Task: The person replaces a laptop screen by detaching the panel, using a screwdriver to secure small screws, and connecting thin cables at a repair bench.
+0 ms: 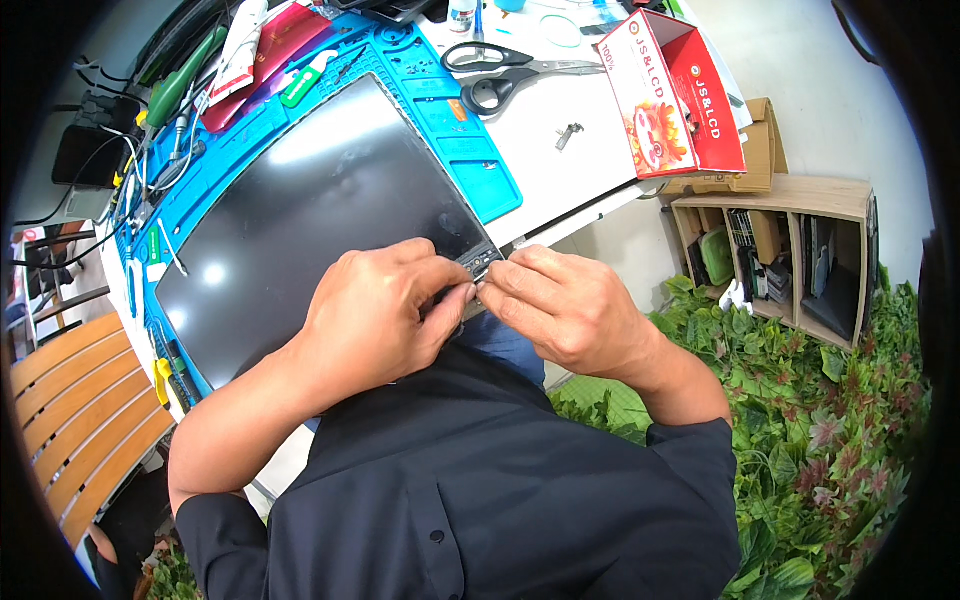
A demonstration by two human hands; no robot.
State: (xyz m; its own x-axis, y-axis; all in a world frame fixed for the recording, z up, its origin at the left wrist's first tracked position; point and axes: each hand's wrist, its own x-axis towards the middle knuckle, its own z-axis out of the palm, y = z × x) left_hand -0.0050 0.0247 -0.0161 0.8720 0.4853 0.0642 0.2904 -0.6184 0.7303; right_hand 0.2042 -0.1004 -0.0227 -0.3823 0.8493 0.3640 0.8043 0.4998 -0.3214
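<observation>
A dark, glossy display panel (330,210) lies tilted across a blue repair mat (485,185). Both my hands meet at the panel's near right corner, where a narrow strip with small metal parts (482,262) shows between them. My left hand (385,300) is closed in a pinch, thumb against forefinger, over that strip. Fingertips of my right hand (560,300) are pressed together right beside it, just off the corner. What either pinch holds, if anything, is hidden by the fingers.
Black-handled scissors (500,75) and a small dark metal piece (568,136) lie on the white table (545,190) beyond the mat. A red and white box (665,110) stands at the right. Tools and cables crowd the left. A wooden shelf (790,200) stands right, a slatted chair (80,410) left.
</observation>
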